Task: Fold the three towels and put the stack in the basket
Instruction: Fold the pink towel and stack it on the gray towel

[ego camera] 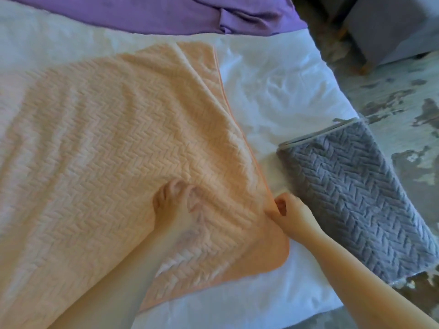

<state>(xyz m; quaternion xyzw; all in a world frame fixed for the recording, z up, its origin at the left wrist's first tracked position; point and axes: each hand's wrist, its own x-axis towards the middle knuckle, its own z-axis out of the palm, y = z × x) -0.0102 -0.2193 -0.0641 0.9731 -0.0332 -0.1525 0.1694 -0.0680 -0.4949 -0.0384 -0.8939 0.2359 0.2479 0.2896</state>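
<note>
The left hand [171,205] rests on the peach towel [107,138], palm down, its fingers spread only a little and pressing into the herringbone pile. The fingertips are blurred, so they may be slightly bent rather than flat, but they grip nothing. Just to the right of it, the right hand [289,210] pinches the peach towel's right hem between thumb and fingers, where the trimmed edge runs down toward a rounded corner just below that hand. The peach towel spreads wide to the left of and beyond both hands, lying mostly flat with a few soft ridges near the left hand's fingertips. The left forearm lies across its near part. Just beyond the right hand's knuckles on the outer side, close to but not touching them, lies the grey towel [351,195]. It is folded into a long thick pad with its piped edges stacked at the far end. Well beyond both hands, at the far edge of the bed, the purple towel [178,15] lies loose and rumpled. All three lie on a creased white sheet [273,96]. Past the grey towel, on the right hand's outer side, is a mottled floor [403,96] and, further off, a grey upholstered piece [392,27].
</note>
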